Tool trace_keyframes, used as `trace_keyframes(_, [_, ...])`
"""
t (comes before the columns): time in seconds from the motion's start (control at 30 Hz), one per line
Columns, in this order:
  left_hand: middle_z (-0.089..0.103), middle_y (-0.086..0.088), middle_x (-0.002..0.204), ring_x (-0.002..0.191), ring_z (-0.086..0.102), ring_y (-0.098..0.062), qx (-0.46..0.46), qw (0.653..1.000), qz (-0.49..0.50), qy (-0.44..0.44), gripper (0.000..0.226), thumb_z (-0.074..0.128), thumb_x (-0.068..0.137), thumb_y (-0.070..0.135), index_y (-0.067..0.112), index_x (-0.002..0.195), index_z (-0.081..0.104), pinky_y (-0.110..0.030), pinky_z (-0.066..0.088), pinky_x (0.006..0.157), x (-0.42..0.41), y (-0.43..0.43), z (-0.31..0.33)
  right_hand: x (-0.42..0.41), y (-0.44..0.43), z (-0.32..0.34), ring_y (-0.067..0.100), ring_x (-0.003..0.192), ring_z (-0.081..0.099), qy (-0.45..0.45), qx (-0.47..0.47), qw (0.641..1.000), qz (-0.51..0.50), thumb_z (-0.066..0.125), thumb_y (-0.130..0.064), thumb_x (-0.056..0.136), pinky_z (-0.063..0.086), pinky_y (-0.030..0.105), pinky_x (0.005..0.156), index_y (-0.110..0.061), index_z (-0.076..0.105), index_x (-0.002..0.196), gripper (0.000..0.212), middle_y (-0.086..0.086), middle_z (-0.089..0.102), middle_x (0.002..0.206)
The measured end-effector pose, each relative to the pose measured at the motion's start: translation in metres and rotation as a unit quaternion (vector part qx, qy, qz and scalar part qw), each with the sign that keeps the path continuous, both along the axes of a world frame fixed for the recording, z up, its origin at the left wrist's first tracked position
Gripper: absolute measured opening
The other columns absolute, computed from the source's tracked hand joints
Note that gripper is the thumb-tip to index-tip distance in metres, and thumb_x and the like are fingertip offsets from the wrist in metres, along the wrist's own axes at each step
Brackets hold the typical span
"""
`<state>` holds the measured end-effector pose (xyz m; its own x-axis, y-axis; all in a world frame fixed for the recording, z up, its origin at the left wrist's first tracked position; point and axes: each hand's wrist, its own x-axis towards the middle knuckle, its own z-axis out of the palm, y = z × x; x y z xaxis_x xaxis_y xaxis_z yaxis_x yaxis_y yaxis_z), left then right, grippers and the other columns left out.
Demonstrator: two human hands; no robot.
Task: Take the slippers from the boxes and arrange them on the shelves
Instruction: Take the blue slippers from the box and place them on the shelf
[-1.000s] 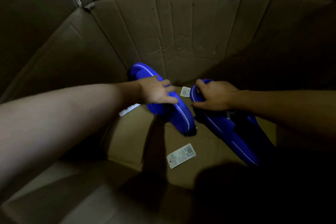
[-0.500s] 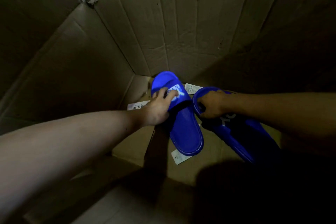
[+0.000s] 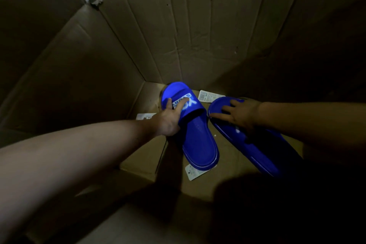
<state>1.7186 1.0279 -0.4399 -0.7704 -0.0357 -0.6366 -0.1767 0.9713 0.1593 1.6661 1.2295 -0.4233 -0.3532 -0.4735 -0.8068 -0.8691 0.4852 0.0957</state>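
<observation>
- We look down into a dim cardboard box (image 3: 178, 35) with creased walls.
- 2 blue slippers lie on its floor, side by side and apart, toes toward the far wall.
- The left slipper (image 3: 198, 140) lies sole down. Its strap (image 3: 187, 103) bears white letters.
- Our left hand (image 3: 169, 121) grips this slipper at the left end of the strap, with 1 digit laid across the letters and another along the left rim. The remaining fingers are hidden.
- We cannot tell whether this slipper is lifted off the floor.
- The right slipper (image 3: 247, 144) runs from far left to near right, and its heel is lost in shadow.
- Our right hand (image 3: 241, 114) rests on its toe end. The fingers are spread and nearly straight, the thumb points left along the rim, and the hand is not closed round anything.
- 3 white tags lie on the floor.
- The far tag (image 3: 210, 96) lies between the 2 toes.
- The left tag (image 3: 145, 117) lies partly behind our left wrist.
- The near tag (image 3: 195, 171) lies partly under the left slipper's heel.
</observation>
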Motion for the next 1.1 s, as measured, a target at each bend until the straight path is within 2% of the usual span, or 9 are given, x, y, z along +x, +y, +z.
trace_keyframes(0.13, [-0.001,-0.017,0.154,0.133,0.03,-0.044,-0.041,0.999,0.014,0.023,0.102,0.065,0.081,0.012,0.034,0.146,-0.01,-0.048,0.043,0.099,0.002,0.006,0.005,-0.002,0.001,-0.001,0.035,0.141,0.013,0.005,-0.006,1.0,0.012,0.072,-0.041,0.075,0.035,0.046,0.107,-0.028,-0.016,0.147,0.115,0.008,0.008,0.155])
trace_keyframes(0.23, [-0.002,-0.017,0.155,0.133,0.029,-0.044,-0.076,0.997,-0.001,-0.018,0.109,0.069,0.079,0.02,0.032,0.145,-0.018,-0.041,0.047,0.089,0.001,-0.001,0.01,-0.004,0.004,-0.002,0.032,0.142,0.013,0.016,-0.027,0.999,0.011,0.07,-0.044,0.076,0.034,0.044,0.11,-0.024,-0.012,0.148,0.111,0.007,0.008,0.156])
trace_keyframes(0.37, [0.004,-0.016,0.152,0.133,0.03,-0.041,-0.132,0.988,-0.06,-0.048,0.11,0.067,0.079,0.035,0.027,0.145,-0.021,-0.042,0.041,0.096,0.008,-0.001,0.009,-0.002,0.006,-0.003,0.031,0.143,0.01,0.018,-0.054,0.998,0.007,0.067,-0.05,0.077,0.031,0.045,0.112,-0.024,-0.007,0.149,0.106,0.007,0.007,0.156])
trace_keyframes(0.5, [0.012,-0.014,0.15,0.138,0.019,-0.034,-0.18,0.98,-0.08,-0.02,0.104,0.062,0.078,0.049,0.016,0.148,-0.008,-0.045,0.028,0.107,0.012,-0.003,0.011,0.002,0.001,-0.001,0.03,0.144,0.008,0.02,-0.079,0.996,0.024,0.067,-0.047,0.078,0.027,0.045,0.114,-0.023,-0.003,0.149,0.103,0.006,0.006,0.157])
trace_keyframes(0.63, [0.023,-0.015,0.145,0.137,0.016,-0.032,-0.156,0.981,-0.109,0.039,0.094,0.063,0.076,0.046,0.013,0.146,0.009,-0.042,0.021,0.11,0.01,-0.001,0.012,0.003,-0.008,0.0,0.031,0.142,0.009,0.031,-0.101,0.994,0.002,0.069,-0.041,0.077,0.031,0.049,0.111,-0.02,-0.003,0.149,0.104,0.008,0.006,0.156])
trace_keyframes(0.73, [0.027,-0.016,0.143,0.135,0.024,-0.033,-0.126,0.981,-0.138,0.044,0.093,0.067,0.073,0.047,0.012,0.144,0.018,-0.04,0.027,0.108,-0.003,0.0,0.022,0.0,-0.012,0.002,0.032,0.141,0.012,0.033,-0.112,0.993,-0.035,0.068,-0.039,0.078,0.033,0.048,0.109,-0.019,-0.002,0.149,0.102,0.008,0.009,0.154])
trace_keyframes(0.83, [0.03,-0.017,0.138,0.125,0.04,-0.034,-0.117,0.978,-0.16,0.06,0.095,0.074,0.068,0.045,0.01,0.141,0.024,-0.035,0.039,0.098,-0.024,-0.001,0.045,-0.008,-0.013,0.016,0.032,0.134,0.026,0.071,-0.128,0.989,-0.017,0.065,-0.047,0.077,0.034,0.043,0.105,-0.014,0.004,0.149,0.1,0.011,0.019,0.15])
trace_keyframes(0.93, [0.032,-0.014,0.136,0.124,0.039,-0.032,-0.156,0.959,-0.221,0.088,0.095,0.075,0.067,0.041,0.01,0.142,0.026,-0.037,0.042,0.099,-0.04,-0.004,0.084,-0.013,-0.017,0.039,0.031,0.124,0.039,0.115,-0.166,0.979,0.007,0.062,-0.056,0.075,0.034,0.035,0.101,-0.01,0.016,0.147,0.097,0.013,0.031,0.144])
trace_keyframes(1.1, [0.037,-0.012,0.132,0.125,0.04,-0.029,-0.249,0.925,-0.255,0.131,0.091,0.074,0.064,0.044,0.017,0.14,0.033,-0.037,0.041,0.101,-0.047,-0.009,0.183,-0.008,-0.043,0.108,0.028,0.121,0.036,0.162,-0.295,0.942,-0.008,0.065,-0.049,0.071,0.037,0.034,0.103,-0.015,0.028,0.142,0.088,0.011,0.035,0.136])
